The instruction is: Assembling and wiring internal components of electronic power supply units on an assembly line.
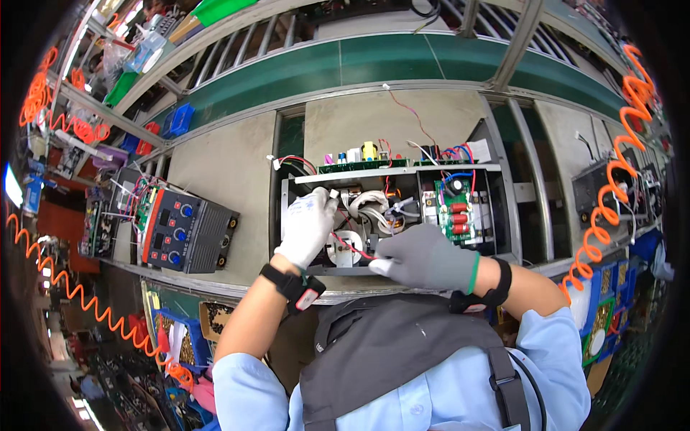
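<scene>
An open metal chassis (293, 188) of an electrical power unit lies in front of me, its inside showing. My left hand (307, 226), in a white glove, reaches over its left part with fingers curled together; what they hold is hidden. By those fingertips is a small white connector (334, 193). My right hand (424, 260), in a grey glove with pale fingertips, pinches a red wire (352, 248) at the near edge. The wire runs left toward my left hand, above a round white part (343, 253). Thick white cables (372, 205) loop in the middle. A green circuit board (454, 210) with red cylindrical components sits at the right.
Another circuit board (359, 167) stands along the chassis's far side, with loose wires. A finished-looking unit with an orange-edged front panel (171, 233) is at the left. Metal rollers (532, 179) lie right of the chassis. Orange coiled hoses (607, 194) hang at both sides.
</scene>
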Action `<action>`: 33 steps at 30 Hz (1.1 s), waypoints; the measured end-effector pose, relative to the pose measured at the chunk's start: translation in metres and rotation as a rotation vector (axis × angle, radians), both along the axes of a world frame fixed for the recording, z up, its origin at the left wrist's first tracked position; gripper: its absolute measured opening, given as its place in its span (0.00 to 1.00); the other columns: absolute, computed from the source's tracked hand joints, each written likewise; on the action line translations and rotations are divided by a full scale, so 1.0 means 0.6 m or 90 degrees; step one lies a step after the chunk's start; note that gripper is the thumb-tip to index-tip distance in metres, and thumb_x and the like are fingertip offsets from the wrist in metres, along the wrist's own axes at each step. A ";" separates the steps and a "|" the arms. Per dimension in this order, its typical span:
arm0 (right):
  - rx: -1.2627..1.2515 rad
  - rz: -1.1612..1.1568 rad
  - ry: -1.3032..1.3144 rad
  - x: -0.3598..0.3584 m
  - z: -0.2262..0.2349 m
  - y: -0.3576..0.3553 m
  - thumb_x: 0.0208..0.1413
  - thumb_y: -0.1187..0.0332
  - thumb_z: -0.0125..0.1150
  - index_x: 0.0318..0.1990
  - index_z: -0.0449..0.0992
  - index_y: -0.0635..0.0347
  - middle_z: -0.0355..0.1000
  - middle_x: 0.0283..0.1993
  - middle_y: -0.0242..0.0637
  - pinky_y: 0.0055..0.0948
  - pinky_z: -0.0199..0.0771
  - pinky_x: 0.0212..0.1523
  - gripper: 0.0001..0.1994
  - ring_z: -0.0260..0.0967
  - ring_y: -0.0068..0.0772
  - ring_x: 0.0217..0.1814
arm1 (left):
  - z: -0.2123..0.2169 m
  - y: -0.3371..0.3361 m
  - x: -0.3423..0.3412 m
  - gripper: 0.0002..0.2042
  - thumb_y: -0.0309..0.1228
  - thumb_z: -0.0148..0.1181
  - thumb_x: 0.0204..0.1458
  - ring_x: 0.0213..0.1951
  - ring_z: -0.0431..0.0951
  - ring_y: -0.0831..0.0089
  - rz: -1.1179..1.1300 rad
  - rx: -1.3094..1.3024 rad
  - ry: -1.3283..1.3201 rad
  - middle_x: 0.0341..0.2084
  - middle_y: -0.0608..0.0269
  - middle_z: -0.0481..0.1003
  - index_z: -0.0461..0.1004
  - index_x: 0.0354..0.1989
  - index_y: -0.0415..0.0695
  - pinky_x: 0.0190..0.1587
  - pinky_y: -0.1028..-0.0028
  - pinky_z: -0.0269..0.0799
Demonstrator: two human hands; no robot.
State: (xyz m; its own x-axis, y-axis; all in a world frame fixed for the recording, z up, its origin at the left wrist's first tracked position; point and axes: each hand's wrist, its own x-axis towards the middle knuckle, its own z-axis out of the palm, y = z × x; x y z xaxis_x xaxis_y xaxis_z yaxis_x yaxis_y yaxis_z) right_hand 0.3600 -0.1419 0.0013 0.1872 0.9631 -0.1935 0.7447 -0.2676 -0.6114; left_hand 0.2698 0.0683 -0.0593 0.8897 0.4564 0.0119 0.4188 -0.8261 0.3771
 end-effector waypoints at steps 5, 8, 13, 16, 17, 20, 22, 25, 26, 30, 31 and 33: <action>-0.086 0.108 -0.002 0.013 -0.027 0.040 0.59 0.53 0.49 0.38 0.77 0.54 0.76 0.29 0.41 0.44 0.74 0.37 0.16 0.76 0.46 0.34 | -0.007 0.034 0.061 0.15 0.41 0.58 0.49 0.31 0.77 0.52 0.004 -0.029 0.251 0.23 0.48 0.77 0.78 0.28 0.39 0.37 0.60 0.72; -0.057 0.123 0.057 0.014 -0.039 0.042 0.59 0.55 0.50 0.38 0.75 0.54 0.74 0.31 0.41 0.45 0.72 0.37 0.14 0.75 0.46 0.35 | -0.050 0.077 0.047 0.15 0.34 0.49 0.58 0.32 0.75 0.54 -0.340 -0.038 0.280 0.28 0.46 0.76 0.75 0.33 0.33 0.39 0.64 0.70; -0.022 0.114 0.101 0.024 -0.061 0.050 0.58 0.54 0.50 0.38 0.74 0.53 0.74 0.31 0.41 0.46 0.71 0.36 0.14 0.74 0.45 0.35 | -0.058 0.083 0.039 0.14 0.36 0.47 0.62 0.29 0.70 0.76 -0.084 -0.610 0.238 0.28 0.63 0.75 0.75 0.36 0.36 0.34 0.76 0.67; 0.009 0.095 0.110 0.023 -0.062 0.060 0.58 0.54 0.50 0.38 0.74 0.53 0.73 0.29 0.41 0.47 0.70 0.34 0.14 0.74 0.46 0.34 | -0.068 0.088 0.041 0.13 0.35 0.48 0.60 0.29 0.67 0.82 0.044 -0.676 0.284 0.31 0.69 0.75 0.76 0.39 0.40 0.32 0.82 0.64; 0.027 0.090 0.107 0.023 -0.061 0.062 0.58 0.54 0.50 0.37 0.74 0.53 0.73 0.28 0.41 0.47 0.70 0.34 0.14 0.74 0.46 0.33 | -0.069 0.089 0.043 0.13 0.35 0.47 0.60 0.29 0.67 0.82 0.031 -0.681 0.281 0.31 0.68 0.75 0.76 0.40 0.40 0.32 0.82 0.64; 0.058 0.082 0.092 0.017 -0.064 0.077 0.58 0.55 0.50 0.36 0.74 0.53 0.73 0.26 0.41 0.48 0.70 0.32 0.13 0.74 0.47 0.31 | -0.057 0.085 0.050 0.15 0.33 0.45 0.58 0.29 0.68 0.82 0.013 -0.679 0.290 0.31 0.67 0.76 0.75 0.44 0.38 0.32 0.82 0.64; 0.053 0.080 0.090 0.015 -0.063 0.085 0.58 0.55 0.50 0.36 0.74 0.53 0.73 0.26 0.42 0.48 0.70 0.32 0.13 0.74 0.47 0.31 | -0.065 0.087 0.047 0.15 0.33 0.45 0.58 0.29 0.68 0.82 -0.003 -0.693 0.274 0.32 0.66 0.76 0.75 0.45 0.37 0.31 0.82 0.64; 0.047 0.088 0.114 0.025 -0.063 0.097 0.58 0.55 0.51 0.35 0.74 0.54 0.73 0.27 0.43 0.47 0.70 0.32 0.13 0.74 0.48 0.32 | -0.064 0.086 0.045 0.15 0.31 0.46 0.59 0.28 0.67 0.82 0.053 -0.732 0.277 0.32 0.66 0.76 0.74 0.46 0.36 0.31 0.82 0.64; 0.061 0.089 0.133 0.031 -0.068 0.097 0.58 0.55 0.51 0.36 0.74 0.54 0.73 0.27 0.43 0.47 0.70 0.33 0.13 0.74 0.48 0.32 | -0.066 0.087 0.044 0.14 0.31 0.46 0.59 0.28 0.67 0.83 0.072 -0.743 0.285 0.32 0.66 0.76 0.74 0.47 0.36 0.31 0.82 0.64; 0.045 0.127 0.197 0.048 -0.095 0.105 0.57 0.55 0.50 0.35 0.74 0.55 0.74 0.29 0.45 0.48 0.70 0.35 0.14 0.73 0.50 0.33 | -0.074 0.091 0.044 0.14 0.32 0.47 0.60 0.27 0.65 0.83 0.119 -0.753 0.305 0.33 0.68 0.75 0.73 0.46 0.37 0.30 0.83 0.64; 0.024 0.137 0.189 0.047 -0.100 0.107 0.57 0.55 0.50 0.36 0.74 0.54 0.74 0.29 0.45 0.48 0.70 0.35 0.14 0.74 0.50 0.33 | -0.077 0.094 0.042 0.13 0.32 0.47 0.61 0.27 0.65 0.83 0.124 -0.755 0.308 0.33 0.68 0.74 0.73 0.46 0.37 0.30 0.83 0.64; -0.024 0.154 0.168 0.045 -0.109 0.108 0.56 0.55 0.50 0.36 0.75 0.54 0.74 0.30 0.46 0.48 0.71 0.36 0.14 0.74 0.50 0.34 | -0.077 0.095 0.044 0.13 0.32 0.47 0.61 0.27 0.65 0.83 0.113 -0.726 0.326 0.33 0.69 0.74 0.73 0.46 0.38 0.29 0.83 0.63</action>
State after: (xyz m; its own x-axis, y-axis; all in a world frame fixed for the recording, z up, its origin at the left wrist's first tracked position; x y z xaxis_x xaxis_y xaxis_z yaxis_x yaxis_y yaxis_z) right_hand 0.3873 -0.0772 -0.0640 -0.1058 0.9646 -0.2417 0.6068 -0.1299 -0.7842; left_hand 0.2959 0.1250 -0.1057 0.6016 0.0939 -0.7932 0.7987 -0.0558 0.5992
